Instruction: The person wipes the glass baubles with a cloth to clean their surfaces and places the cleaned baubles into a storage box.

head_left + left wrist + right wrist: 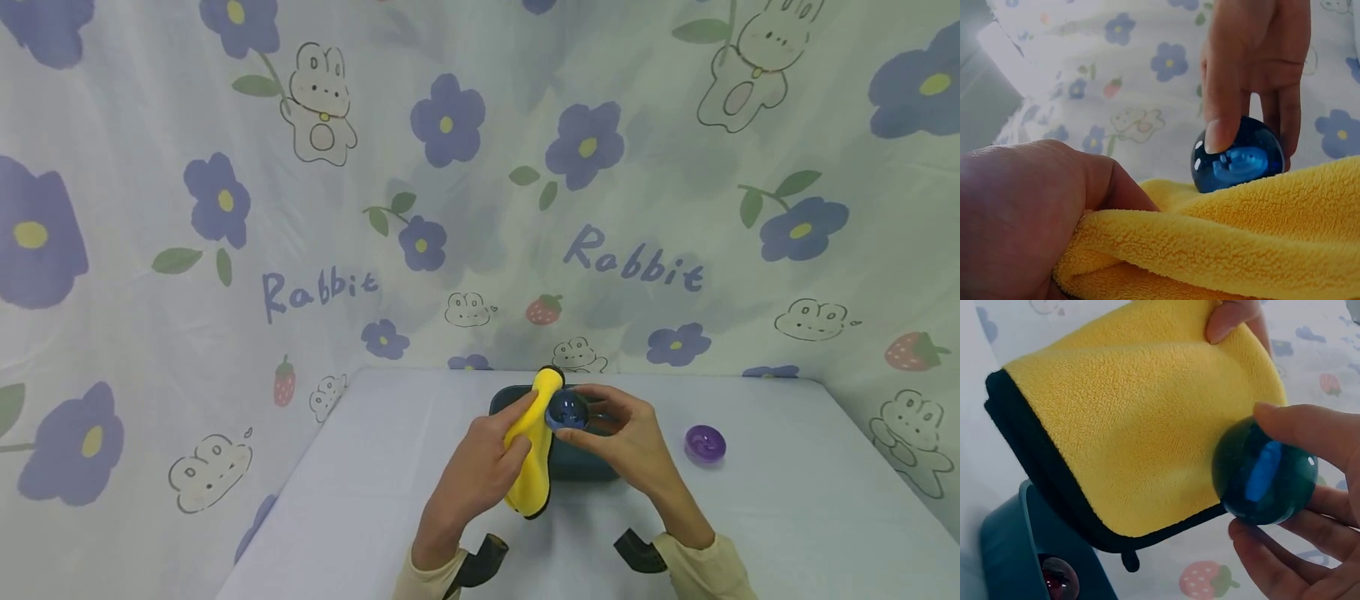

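Note:
My left hand (487,458) grips a folded yellow cloth (1141,419) with black edging, thumb on top of it. In the head view the cloth hangs upright, close over a dark teal box. Facing it, my right hand (633,433) holds a glossy, see-through blue ball (1265,472) between thumb and fingertips. The ball overlaps the fluffy side of the cloth in the right wrist view. In the left wrist view, the ball (1238,156) shows just behind the cloth's fold, the right thumb pressed on its upper side.
The dark teal box (585,462) stands on the white table (360,492) beneath the hands. Inside it lies a dark reddish ball (1059,579). A round purple translucent object (705,445) sits to the right. A patterned curtain (480,192) hangs behind the table.

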The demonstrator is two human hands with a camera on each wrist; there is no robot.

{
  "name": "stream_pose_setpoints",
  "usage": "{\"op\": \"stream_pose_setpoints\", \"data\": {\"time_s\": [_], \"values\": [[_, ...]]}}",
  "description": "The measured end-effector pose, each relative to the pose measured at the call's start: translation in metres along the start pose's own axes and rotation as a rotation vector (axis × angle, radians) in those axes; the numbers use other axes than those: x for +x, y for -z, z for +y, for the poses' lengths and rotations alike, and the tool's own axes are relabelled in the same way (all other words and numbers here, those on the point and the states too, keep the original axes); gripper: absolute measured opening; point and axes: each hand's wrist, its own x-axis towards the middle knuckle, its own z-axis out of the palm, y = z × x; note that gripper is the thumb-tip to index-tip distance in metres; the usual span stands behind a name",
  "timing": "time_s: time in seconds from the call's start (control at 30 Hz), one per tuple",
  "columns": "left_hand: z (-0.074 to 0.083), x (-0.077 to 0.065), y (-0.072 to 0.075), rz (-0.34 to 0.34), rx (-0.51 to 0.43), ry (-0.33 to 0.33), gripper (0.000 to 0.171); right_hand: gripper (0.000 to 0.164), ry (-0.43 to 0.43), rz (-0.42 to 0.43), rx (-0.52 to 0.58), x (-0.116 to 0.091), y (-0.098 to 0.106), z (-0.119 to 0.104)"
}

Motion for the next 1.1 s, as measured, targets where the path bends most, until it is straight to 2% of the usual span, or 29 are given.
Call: {"op": "stream_pose_setpoints", "data": {"time_s": [0.23,0.47,0.8,1.1], "values": [[0.003,0.000,-0.001,0.045,0.031,-0.038,0.056,0.058,-0.037,-0.073,-0.047,-0.002,-0.004,-0.001],[0.003,0.001,-0.001,0.054,0.040,-0.064,0.054,0.060,0.033,-0.098,-0.087,-0.004,-0.008,-0.004],[-0.005,0.004,0.000,0.033,0.027,-0.063,0.054,0.056,0.140,-0.178,-0.030,-0.008,-0.010,-0.011],[-0.012,0.005,0.003,-0.006,-0.040,-0.041,0.053,0.053,0.203,-0.165,0.058,-0.009,-0.010,-0.012]]}}
